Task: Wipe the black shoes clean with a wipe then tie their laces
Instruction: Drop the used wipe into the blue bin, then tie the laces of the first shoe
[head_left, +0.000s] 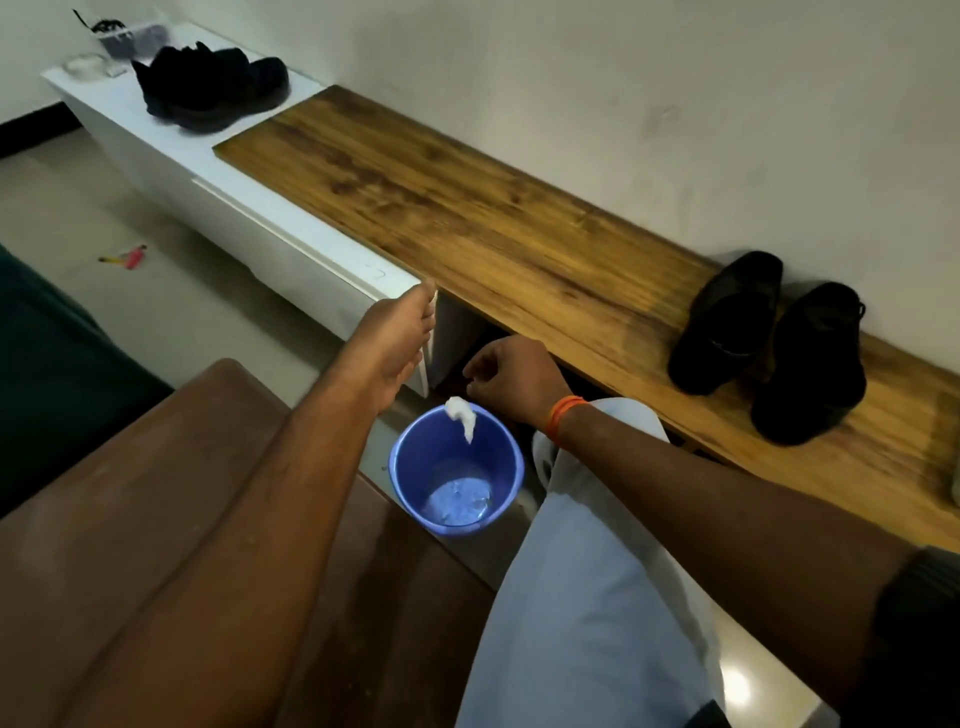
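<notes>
shoes sit far to your right on the wooden bench, well away from both hands. they look stiff and light, so grab one by its heel. the soft wet wipe hangs over the blue bucket. your left hand is flat, your right hand curled, holding nothing.

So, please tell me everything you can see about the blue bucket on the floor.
The bucket is small, round and blue, and looks like plastic. It stands upright and open on the floor, between the brown seat and the person's knee, below the bench. Pale crumpled material lies on its bottom. A white wipe is at its far rim, just under the right hand; whether the hand holds it is unclear.
</notes>
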